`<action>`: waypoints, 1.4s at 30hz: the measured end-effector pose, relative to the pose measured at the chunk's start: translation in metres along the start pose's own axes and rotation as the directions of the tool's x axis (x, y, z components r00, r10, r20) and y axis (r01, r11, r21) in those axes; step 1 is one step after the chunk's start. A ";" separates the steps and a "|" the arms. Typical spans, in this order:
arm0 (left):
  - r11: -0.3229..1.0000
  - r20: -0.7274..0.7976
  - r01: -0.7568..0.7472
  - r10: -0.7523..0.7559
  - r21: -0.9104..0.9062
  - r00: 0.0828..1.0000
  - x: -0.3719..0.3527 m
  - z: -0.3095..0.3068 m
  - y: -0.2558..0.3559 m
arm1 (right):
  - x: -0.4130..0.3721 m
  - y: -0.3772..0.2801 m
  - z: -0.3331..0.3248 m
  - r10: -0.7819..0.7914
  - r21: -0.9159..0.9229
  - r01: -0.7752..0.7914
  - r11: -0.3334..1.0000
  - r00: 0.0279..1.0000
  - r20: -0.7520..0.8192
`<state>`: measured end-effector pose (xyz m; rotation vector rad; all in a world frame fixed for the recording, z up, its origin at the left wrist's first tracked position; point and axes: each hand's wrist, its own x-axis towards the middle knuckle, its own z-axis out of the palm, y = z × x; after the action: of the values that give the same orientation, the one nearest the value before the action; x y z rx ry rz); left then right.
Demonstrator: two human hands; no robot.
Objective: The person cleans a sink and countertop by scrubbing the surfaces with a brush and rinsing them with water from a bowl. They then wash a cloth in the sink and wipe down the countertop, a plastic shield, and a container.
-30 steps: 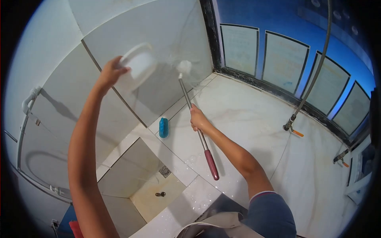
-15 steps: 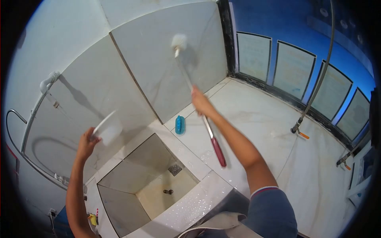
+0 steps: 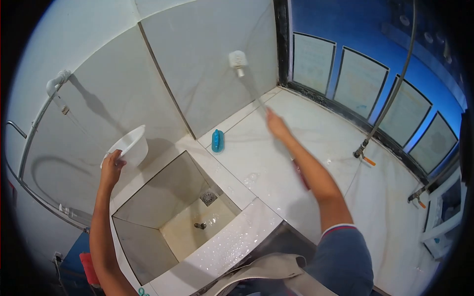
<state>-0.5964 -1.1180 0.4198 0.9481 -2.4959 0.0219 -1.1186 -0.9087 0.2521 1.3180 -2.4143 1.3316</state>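
Observation:
My left hand point(image 3: 112, 165) grips the near rim of a white plastic bowl point(image 3: 136, 148), which is tilted beside the wall, above the sink's left edge. My right hand point(image 3: 279, 124) is closed round the shaft of a long-handled brush point(image 3: 238, 60). The brush's white head is at the grey wall panel; whether it touches is hard to tell. Its red handle end shows partly behind my right forearm. A blue scrub brush point(image 3: 217, 141) lies on the white tiled counter near the sink's back corner.
A square tiled sink point(image 3: 192, 237) with a drain point(image 3: 208, 198) is sunk in the counter, its front ledge point(image 3: 237, 241) wet. Pipes with orange-handled valves point(image 3: 368, 161) stand at right by the window frames. A shower pipe point(image 3: 34, 133) runs along the left wall.
The long-handled brush and my right hand have moved right. The bowl has turned so more of its outside shows. The view has shifted slightly.

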 end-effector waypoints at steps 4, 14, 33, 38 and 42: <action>0.999 -0.071 -0.048 0.048 0.008 0.996 -0.021 0.007 0.010 | 0.027 0.094 -0.084 0.226 -0.396 -0.211 0.894 0.974 -0.009; 0.881 0.472 -0.460 0.361 0.110 0.804 0.022 0.030 0.124 | -0.044 0.047 -0.102 0.094 -0.571 0.251 0.782 0.858 0.505; 0.293 0.243 -0.870 0.880 0.397 0.407 0.173 0.141 0.374 | -0.008 0.092 -0.237 0.575 -0.926 -0.086 0.367 0.804 0.153; 0.689 0.109 -0.706 0.699 0.167 0.707 0.108 0.102 0.237 | -0.019 0.065 -0.153 0.429 -0.822 -0.038 0.568 0.866 0.257; 0.881 0.060 -0.424 0.421 0.211 0.905 0.036 0.072 0.116 | -0.083 0.004 -0.167 0.244 -0.697 0.229 0.679 0.826 0.509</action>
<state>-0.7229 -1.0650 0.3878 0.4589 -2.7030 0.4422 -1.1216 -0.7333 0.3158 1.5383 -2.7887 -0.2095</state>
